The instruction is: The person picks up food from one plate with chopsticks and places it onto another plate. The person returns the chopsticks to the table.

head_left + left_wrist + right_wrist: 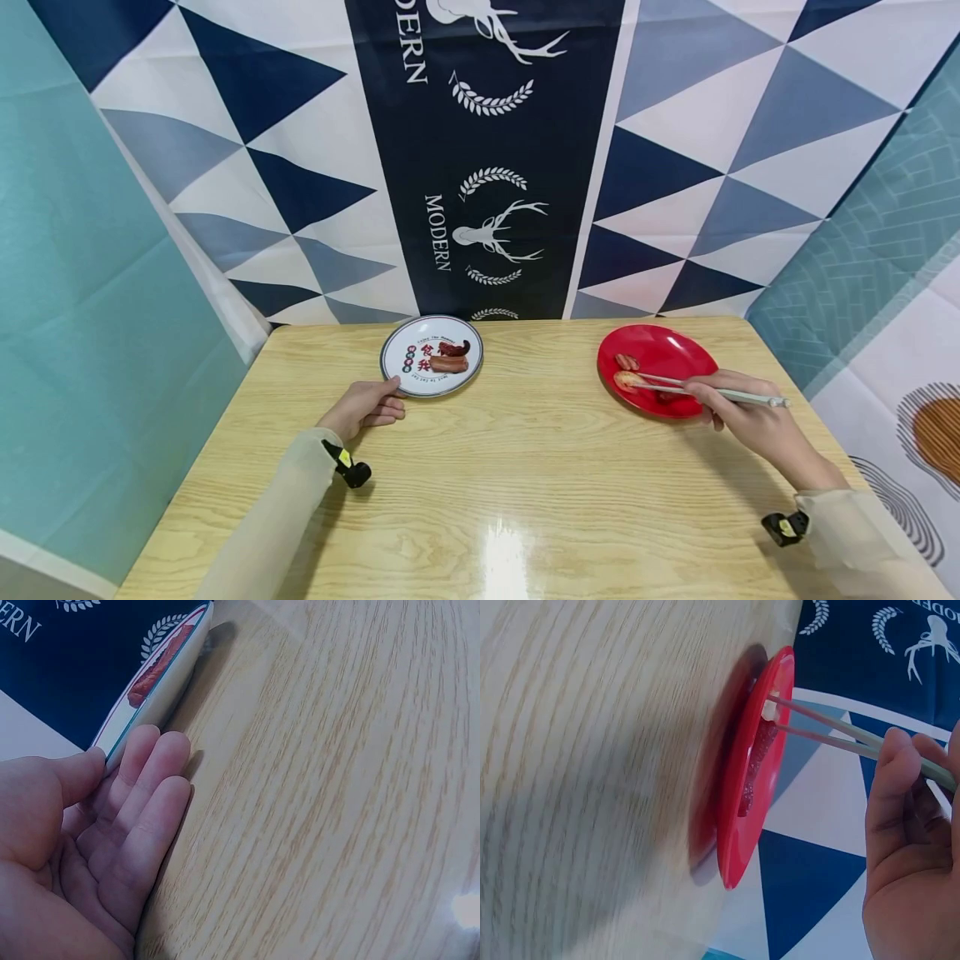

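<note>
At the back left of the table, the left hand point(365, 409) pinches the near rim of a round white plate point(409, 337), thumb on top. The plate has a blue edge and red lettering; on it lie a sausage-like piece point(448, 364) and a darker red-brown piece point(454, 348). At the back right, the right hand point(757, 425) holds a pair of pale green chopsticks point(754, 399) over a red plate point(675, 348). The chopstick tips meet a pale orange piece of food point(628, 380); the right wrist view shows a pale bit point(769, 710) between them. A small reddish piece point(627, 362) lies beside it.
Both plates stand on a light wood-grain table point(525, 467), near its back edge. Behind hangs a patterned cloth point(495, 150) with triangles and deer heads. A teal cloth point(97, 292) borders the left side. Each wrist wears a small black camera point(352, 472).
</note>
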Tool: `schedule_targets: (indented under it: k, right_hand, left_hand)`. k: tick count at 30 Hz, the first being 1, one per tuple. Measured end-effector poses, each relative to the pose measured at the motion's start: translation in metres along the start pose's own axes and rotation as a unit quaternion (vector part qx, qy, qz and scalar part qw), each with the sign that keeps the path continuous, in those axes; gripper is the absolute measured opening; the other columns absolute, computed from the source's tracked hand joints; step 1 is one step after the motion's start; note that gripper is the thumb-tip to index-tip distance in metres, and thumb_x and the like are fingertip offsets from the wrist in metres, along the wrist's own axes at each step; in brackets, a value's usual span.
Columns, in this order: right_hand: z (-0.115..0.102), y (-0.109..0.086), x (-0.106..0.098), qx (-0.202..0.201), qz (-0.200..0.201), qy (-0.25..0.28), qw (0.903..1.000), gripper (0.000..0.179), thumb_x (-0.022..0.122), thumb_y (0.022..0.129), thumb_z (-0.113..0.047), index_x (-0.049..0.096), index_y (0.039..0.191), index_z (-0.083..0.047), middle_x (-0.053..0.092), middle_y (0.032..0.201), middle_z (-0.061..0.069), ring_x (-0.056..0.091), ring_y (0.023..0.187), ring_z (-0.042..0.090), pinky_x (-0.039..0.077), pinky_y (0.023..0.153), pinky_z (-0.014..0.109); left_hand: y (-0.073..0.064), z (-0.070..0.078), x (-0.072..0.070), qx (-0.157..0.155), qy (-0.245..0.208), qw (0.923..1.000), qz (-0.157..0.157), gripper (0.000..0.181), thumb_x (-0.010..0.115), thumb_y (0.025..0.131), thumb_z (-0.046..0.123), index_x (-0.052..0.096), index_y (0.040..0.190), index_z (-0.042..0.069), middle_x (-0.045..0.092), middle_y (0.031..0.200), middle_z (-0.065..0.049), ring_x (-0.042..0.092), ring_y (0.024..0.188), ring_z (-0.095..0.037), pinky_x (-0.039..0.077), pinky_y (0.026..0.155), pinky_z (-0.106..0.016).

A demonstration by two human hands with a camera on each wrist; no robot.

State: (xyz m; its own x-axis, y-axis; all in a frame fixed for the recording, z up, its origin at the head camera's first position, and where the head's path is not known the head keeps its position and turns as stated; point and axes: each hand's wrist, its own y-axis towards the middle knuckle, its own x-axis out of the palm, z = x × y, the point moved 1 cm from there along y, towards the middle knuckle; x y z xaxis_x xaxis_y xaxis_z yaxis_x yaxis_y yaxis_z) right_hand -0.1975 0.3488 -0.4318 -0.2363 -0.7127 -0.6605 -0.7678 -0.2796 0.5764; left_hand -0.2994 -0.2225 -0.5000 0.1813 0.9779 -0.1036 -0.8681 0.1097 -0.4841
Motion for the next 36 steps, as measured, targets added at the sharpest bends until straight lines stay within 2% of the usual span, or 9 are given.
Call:
schedule_targets:
  k: [7, 12, 17, 23, 31, 36]
  right_hand:
    - [0.0011, -0.0006, 0.0042, 0.086, 0.001, -0.002, 0.9963, 0.018, 0.074, 0.093, -0.002, 0.075, 0.085, -0.018, 0.061, 0.063, 0.0, 0.052, 0.051, 0.006, 0.042, 0.047, 0.017]
    - [0.0001, -0.0012, 0.005, 0.119, -0.013, 0.004, 0.9928, 0.016, 0.068, 0.099, -0.008, 0.075, 0.087, -0.014, 0.065, 0.068, 0.003, 0.058, 0.056, 0.01, 0.046, 0.048, 0.017]
    - [-0.0026, -0.0013, 0.0042, 0.126, -0.019, -0.023, 0.9916, 0.024, 0.063, 0.104, -0.014, 0.072, 0.082, -0.014, 0.064, 0.068, -0.001, 0.056, 0.06, 0.009, 0.045, 0.053, 0.015]
    - [-0.0026, -0.0035, 0.0042, 0.147, -0.024, -0.008, 0.9888, 0.022, 0.058, 0.107, -0.016, 0.076, 0.099, -0.005, 0.068, 0.073, -0.001, 0.06, 0.062, 0.009, 0.052, 0.057, 0.012]
    - [-0.0009, -0.004, 0.0057, 0.137, 0.007, 0.014, 0.9905, 0.021, 0.057, 0.106, -0.008, 0.075, 0.098, -0.001, 0.068, 0.07, 0.004, 0.062, 0.057, 0.013, 0.054, 0.055, 0.014]
    - [-0.0011, -0.0039, 0.0043, 0.139, 0.011, 0.016, 0.9901, 0.021, 0.057, 0.106, -0.008, 0.075, 0.096, -0.002, 0.067, 0.069, 0.005, 0.06, 0.056, 0.012, 0.052, 0.054, 0.014]
  left_hand:
    - [-0.0007, 0.0015, -0.0004, -0.002, -0.003, 1.0, 0.001, 0.048, 0.06, 0.105, 0.042, 0.067, 0.122, -0.003, 0.075, 0.08, -0.001, 0.074, 0.069, -0.009, 0.064, 0.07, -0.023]
    - [0.0004, -0.0003, -0.0007, 0.0, -0.002, 1.0, 0.001, 0.048, 0.06, 0.105, 0.042, 0.068, 0.121, -0.003, 0.075, 0.079, 0.0, 0.073, 0.069, -0.008, 0.064, 0.07, -0.023]
    - [0.0012, -0.0009, -0.0008, 0.0, -0.001, 1.0, -0.001, 0.048, 0.06, 0.105, 0.042, 0.068, 0.122, -0.002, 0.075, 0.08, 0.0, 0.074, 0.069, -0.008, 0.064, 0.07, -0.023]
    - [0.0014, -0.0002, -0.0002, -0.005, 0.001, 1.0, -0.001, 0.047, 0.06, 0.105, 0.043, 0.07, 0.119, -0.001, 0.076, 0.079, 0.0, 0.074, 0.069, -0.008, 0.064, 0.071, -0.023]
    - [0.0012, -0.0005, 0.0002, -0.006, -0.005, 1.0, -0.002, 0.046, 0.06, 0.105, 0.042, 0.07, 0.118, -0.001, 0.075, 0.079, -0.001, 0.074, 0.069, -0.009, 0.064, 0.071, -0.023]
    - [0.0015, -0.0005, -0.0001, -0.006, -0.002, 1.0, 0.0, 0.047, 0.059, 0.105, 0.042, 0.07, 0.12, -0.002, 0.075, 0.079, -0.001, 0.074, 0.069, -0.009, 0.064, 0.07, -0.023]
